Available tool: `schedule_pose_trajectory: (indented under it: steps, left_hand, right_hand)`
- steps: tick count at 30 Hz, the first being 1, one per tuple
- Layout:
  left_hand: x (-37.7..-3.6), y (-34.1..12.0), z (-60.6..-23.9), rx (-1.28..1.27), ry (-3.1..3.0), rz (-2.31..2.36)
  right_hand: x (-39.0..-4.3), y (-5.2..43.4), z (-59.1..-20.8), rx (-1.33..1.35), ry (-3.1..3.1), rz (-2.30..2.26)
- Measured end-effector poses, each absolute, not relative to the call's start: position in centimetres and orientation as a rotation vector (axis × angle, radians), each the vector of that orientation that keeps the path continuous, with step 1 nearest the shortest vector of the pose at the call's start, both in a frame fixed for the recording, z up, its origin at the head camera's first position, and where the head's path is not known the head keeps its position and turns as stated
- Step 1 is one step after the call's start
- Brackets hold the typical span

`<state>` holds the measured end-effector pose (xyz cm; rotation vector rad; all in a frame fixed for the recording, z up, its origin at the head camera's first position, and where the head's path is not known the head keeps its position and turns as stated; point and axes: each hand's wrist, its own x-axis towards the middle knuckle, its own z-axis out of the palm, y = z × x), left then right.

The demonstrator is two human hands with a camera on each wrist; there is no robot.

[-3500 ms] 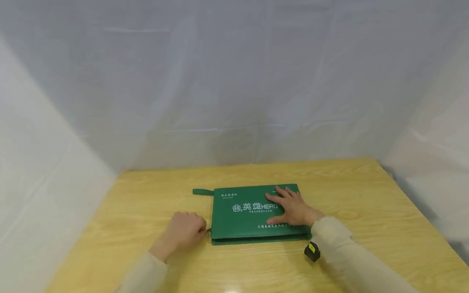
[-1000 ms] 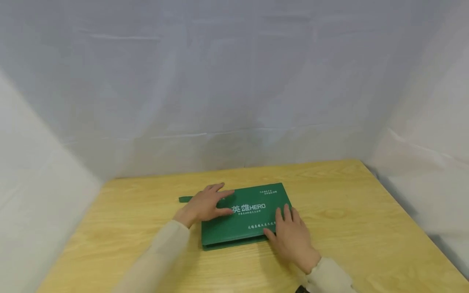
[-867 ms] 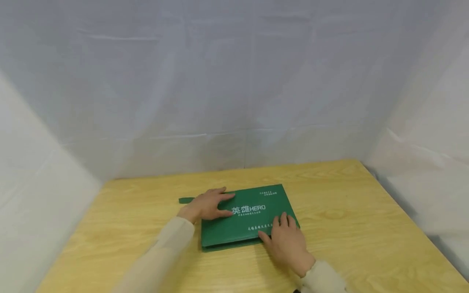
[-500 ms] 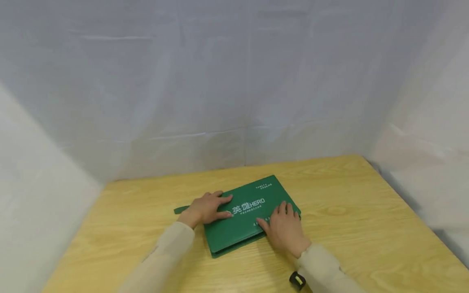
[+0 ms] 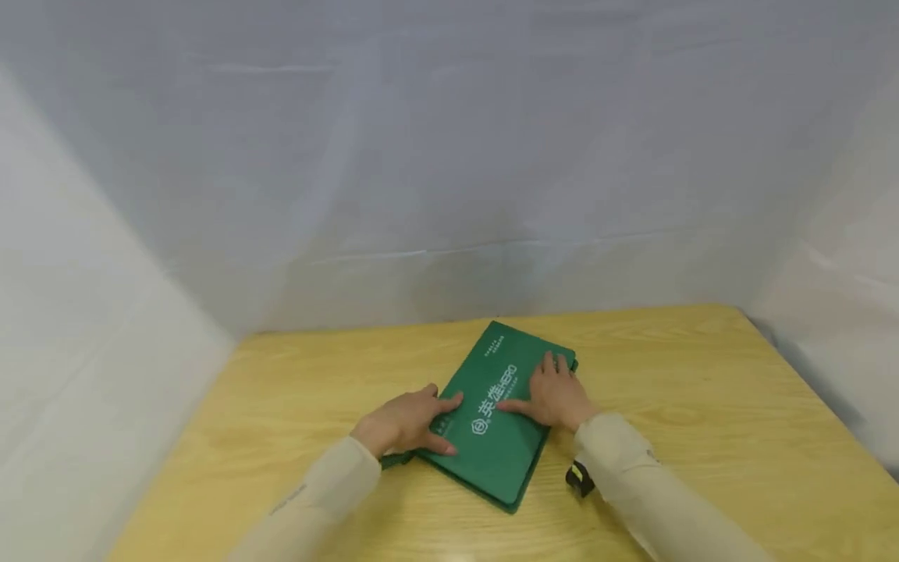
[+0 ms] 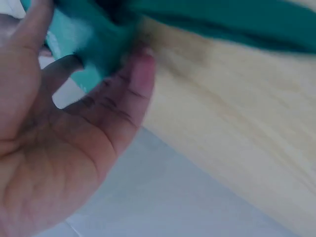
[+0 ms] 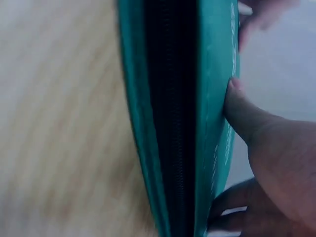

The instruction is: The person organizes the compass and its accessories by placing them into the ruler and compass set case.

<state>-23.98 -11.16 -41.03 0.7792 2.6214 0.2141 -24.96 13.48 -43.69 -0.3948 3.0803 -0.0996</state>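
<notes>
A flat green zip case [image 5: 492,460] with white "HERO" lettering lies slanted on the wooden table. My left hand [image 5: 402,421] spreads over its left side, thumb and index fingertips on the cover. In the left wrist view, the outer fingers [image 6: 140,74] reach to the case's edge near its green wrist strap [image 6: 237,19]. Over the right side rests my right hand [image 5: 558,396], thumb on the cover and fingertips near the far right corner. The right wrist view shows the dark zipper [image 7: 174,123] running along the case's side, with the right thumb [image 7: 242,106] against the cover.
The light wooden tabletop [image 5: 281,406] extends around the case. A grey-white sheet [image 5: 449,195] hangs behind the table, with pale sheets at both sides. A small black device [image 5: 580,479] sits at the right sleeve's cuff.
The case has turned counter-clockwise, its lettering now running steeply upward. My left hand has left the zipper corner for the cover; the right hand has swung farther up along the edge.
</notes>
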Motion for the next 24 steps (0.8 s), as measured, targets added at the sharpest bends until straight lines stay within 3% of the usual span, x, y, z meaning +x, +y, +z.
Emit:
schedule_pose_trajectory:
  steps: [13,24]
  left_hand:
    - [-21.4,-10.3,-41.6,0.901,2.609,0.255]
    - [-19.7,-7.5,-41.9,0.918,2.714,0.161]
  right_hand:
    - [-29.0,15.1,-43.0,-0.682,2.749,-0.429]
    - [-29.7,17.2,-43.2,-0.768,2.688,-0.515]
